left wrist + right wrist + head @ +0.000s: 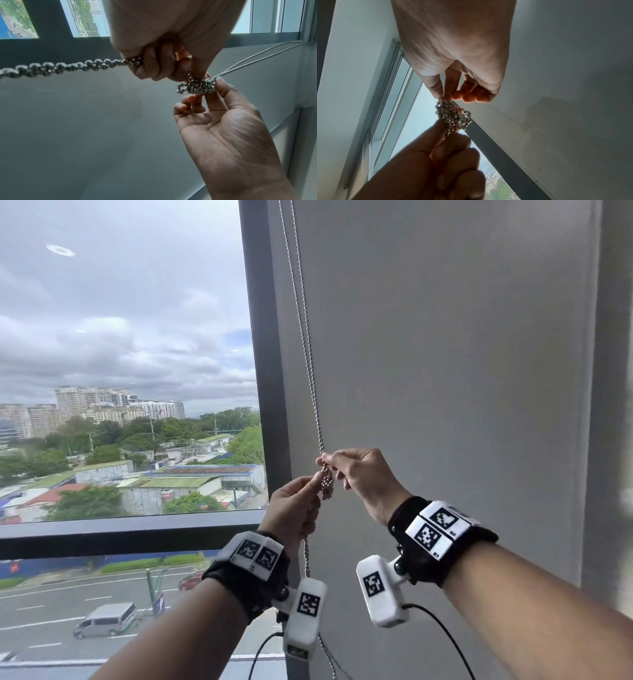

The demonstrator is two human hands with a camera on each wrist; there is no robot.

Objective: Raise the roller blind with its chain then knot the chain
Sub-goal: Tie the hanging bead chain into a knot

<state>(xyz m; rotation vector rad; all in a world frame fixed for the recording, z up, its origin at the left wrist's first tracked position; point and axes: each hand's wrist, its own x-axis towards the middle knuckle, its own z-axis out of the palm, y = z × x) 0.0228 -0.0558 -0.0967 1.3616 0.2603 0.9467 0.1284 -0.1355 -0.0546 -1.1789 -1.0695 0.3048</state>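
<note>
my left hand (297, 510) is fisted around the chain (310, 361) below a bunched knot (327, 481); my right hand (363, 477) pinches the knot's top, beside the grey roller blind (445, 371) and window frame (263, 371).

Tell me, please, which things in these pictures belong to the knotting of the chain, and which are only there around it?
Part of the job:
- chain
- knot
- left hand, gripping the chain below the knot
- right hand, pinching the knot's top

Only around:
- window frame
- wall
- wrist cameras
- street and buildings outside
</note>
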